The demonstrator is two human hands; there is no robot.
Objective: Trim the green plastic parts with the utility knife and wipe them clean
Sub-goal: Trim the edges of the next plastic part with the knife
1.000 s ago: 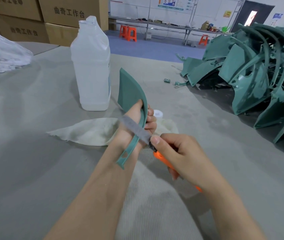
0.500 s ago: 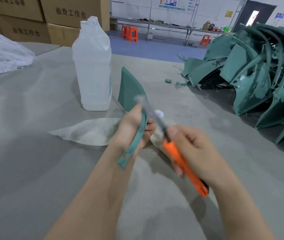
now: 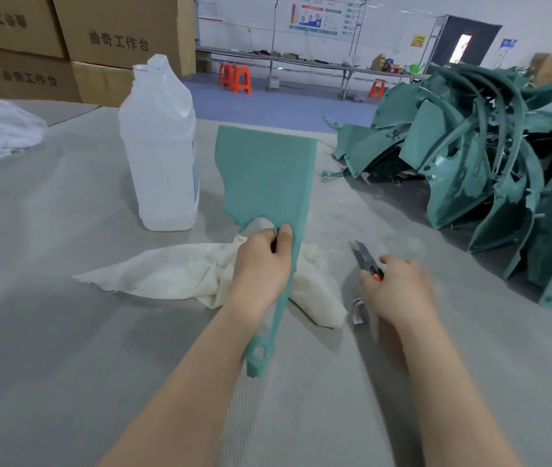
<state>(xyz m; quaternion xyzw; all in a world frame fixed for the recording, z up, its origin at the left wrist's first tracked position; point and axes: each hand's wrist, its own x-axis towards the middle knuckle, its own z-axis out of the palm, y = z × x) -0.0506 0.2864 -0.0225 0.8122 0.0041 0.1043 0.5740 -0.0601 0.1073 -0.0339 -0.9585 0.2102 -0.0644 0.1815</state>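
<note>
Grey felt-like table (image 3: 65, 332) spreads out toward stacked cardboard boxes (image 3: 99, 35) at the far left. The left hand (image 3: 261, 264) clenches the narrow stem of a green plastic part (image 3: 267, 176), thumb laid along its edge. It holds the part upright above the table with the broad, matte, roughly square face toward the viewer, probably so the ragged lower-left edge can be inspected. Just behind the hand lies a crumpled off-white cloth (image 3: 173, 274), close by for wiping. To the right, the right hand (image 3: 399, 288) covers the orange handle of the utility knife (image 3: 360, 252), low at the table with its blade pointing far (motion blur hides whether the fingers grasp it or just rest there). A translucent plastic bottle (image 3: 161, 146) stands far left, and the pile of green parts (image 3: 486, 163) fills the far right.
</note>
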